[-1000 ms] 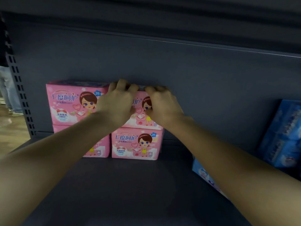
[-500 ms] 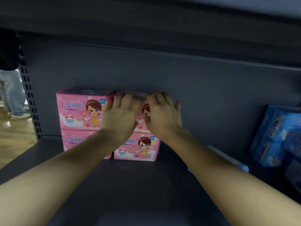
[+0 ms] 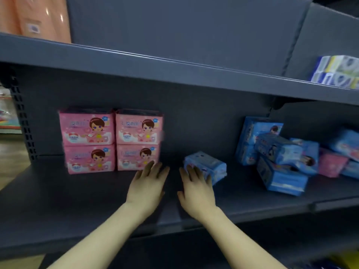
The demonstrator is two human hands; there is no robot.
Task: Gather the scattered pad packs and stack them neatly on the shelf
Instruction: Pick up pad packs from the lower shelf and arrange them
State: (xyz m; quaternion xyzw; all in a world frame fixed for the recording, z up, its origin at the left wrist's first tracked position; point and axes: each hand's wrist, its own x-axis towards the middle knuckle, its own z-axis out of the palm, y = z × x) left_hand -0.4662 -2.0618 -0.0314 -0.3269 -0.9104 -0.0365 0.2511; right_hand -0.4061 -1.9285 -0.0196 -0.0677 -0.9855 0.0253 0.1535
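Observation:
Several pink pad packs [image 3: 112, 140] stand in a neat two-by-two block at the back left of the dark grey shelf [image 3: 77, 206]. My left hand [image 3: 147, 187] hovers flat with straight fingers just in front of the block's lower right pack, holding nothing. Beside it, my right hand [image 3: 196, 189] is also flat, its fingertips at the near edge of a lone blue pad pack [image 3: 207, 167]; whether they touch it is unclear. A loose heap of blue pad packs [image 3: 279, 152] lies farther right, with a pink pack [image 3: 330, 164] among them.
An upper shelf [image 3: 174, 72] overhangs the work area, carrying an orange package [image 3: 37, 16] at left and a blue-and-white multipack [image 3: 336, 74] at right. A perforated upright [image 3: 21, 121] bounds the shelf on the left. Bare shelf surface lies between the pink block and the blue heap.
Both hands have come off the upper right pink pack and dropped back toward the shelf's front. The view has pulled back, showing the blue heap and upper shelf.

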